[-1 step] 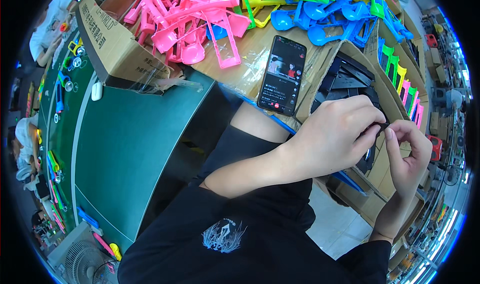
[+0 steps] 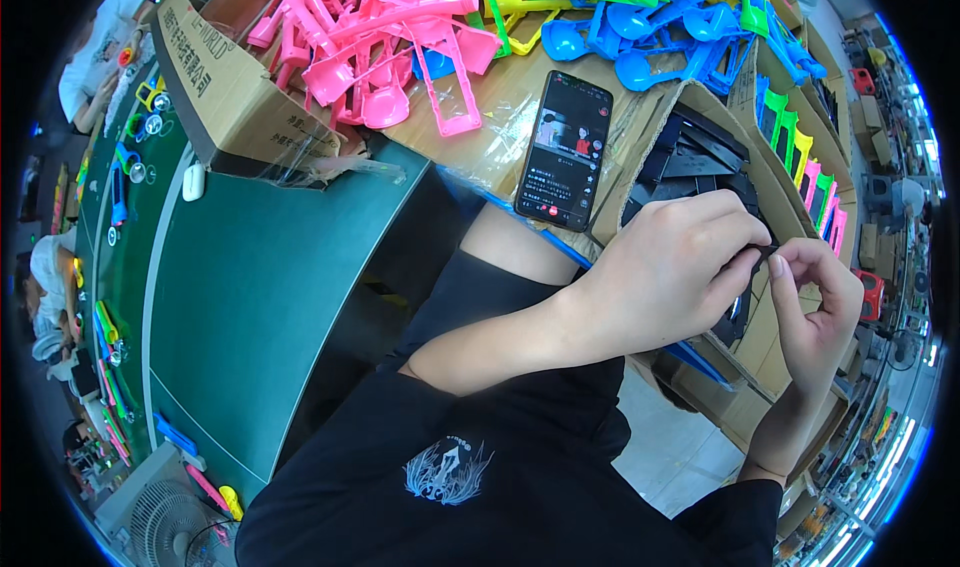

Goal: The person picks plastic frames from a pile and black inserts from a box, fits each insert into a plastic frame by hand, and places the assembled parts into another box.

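Observation:
My left hand (image 2: 685, 267) reaches across to the right over an opened cardboard box (image 2: 648, 147), its fingers curled in a pinch. Just beyond its fingertips, my right hand (image 2: 822, 302) pinches with thumb and forefinger. Between the two sets of fingertips a small black plastic piece (image 2: 766, 251) shows; most of it is covered, so its exact shape is hidden. Inside the box lie several flat black plastic parts (image 2: 700, 152), partly behind my left hand.
A lit phone (image 2: 565, 152) lies on the taped brown surface left of the box. Behind it are heaps of pink (image 2: 385, 42) and blue plastic frames (image 2: 680, 37). A green table (image 2: 250, 297) stands left, with a cardboard carton (image 2: 240, 97). A fan (image 2: 170, 517) is at lower left.

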A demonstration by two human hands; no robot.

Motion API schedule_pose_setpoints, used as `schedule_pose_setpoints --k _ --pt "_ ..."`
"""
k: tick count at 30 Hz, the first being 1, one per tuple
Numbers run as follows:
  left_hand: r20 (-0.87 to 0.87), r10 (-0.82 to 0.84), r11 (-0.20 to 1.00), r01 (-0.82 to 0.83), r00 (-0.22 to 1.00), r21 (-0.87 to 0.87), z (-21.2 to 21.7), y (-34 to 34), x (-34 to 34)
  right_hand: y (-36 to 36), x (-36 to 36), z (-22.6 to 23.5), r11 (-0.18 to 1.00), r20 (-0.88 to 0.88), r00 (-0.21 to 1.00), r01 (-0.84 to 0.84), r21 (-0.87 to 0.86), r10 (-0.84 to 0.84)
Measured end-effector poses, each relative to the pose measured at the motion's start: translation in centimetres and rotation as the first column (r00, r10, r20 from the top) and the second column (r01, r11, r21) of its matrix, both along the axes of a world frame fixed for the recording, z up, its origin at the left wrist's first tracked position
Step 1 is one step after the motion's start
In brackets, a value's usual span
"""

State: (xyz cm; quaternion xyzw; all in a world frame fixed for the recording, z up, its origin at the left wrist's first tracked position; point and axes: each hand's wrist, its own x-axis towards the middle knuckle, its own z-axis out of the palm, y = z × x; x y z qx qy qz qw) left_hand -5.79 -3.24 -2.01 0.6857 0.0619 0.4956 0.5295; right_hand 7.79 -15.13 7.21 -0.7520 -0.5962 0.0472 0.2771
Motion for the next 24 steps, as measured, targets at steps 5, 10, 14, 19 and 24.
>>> schedule_pose_setpoints --k 5,10,14,19,24 --pt "0.011 0.079 0.994 -0.079 0.997 0.069 -0.1 -0.1 0.2 0.2 -0.4 -0.1 0.990 -0.166 0.977 0.129 -0.057 -0.137" --pt "0.033 0.105 0.992 -0.107 0.994 0.070 -0.1 -0.2 0.3 0.3 -0.3 0.2 0.975 -0.395 0.893 0.177 -0.133 -0.216" --pt "0.032 0.119 0.990 -0.122 0.992 0.077 -0.1 -0.1 0.3 0.6 -0.1 0.0 0.970 -0.469 0.851 0.183 -0.157 -0.236" --pt "0.018 0.092 0.995 -0.093 0.996 0.037 -0.1 0.0 0.5 0.6 0.2 0.1 0.958 -0.541 0.794 0.184 -0.220 -0.277" --pt "-0.009 0.043 0.999 -0.043 0.999 -0.023 -0.3 0.4 0.4 0.2 0.7 0.0 0.964 -0.538 0.812 0.107 -0.245 -0.227"
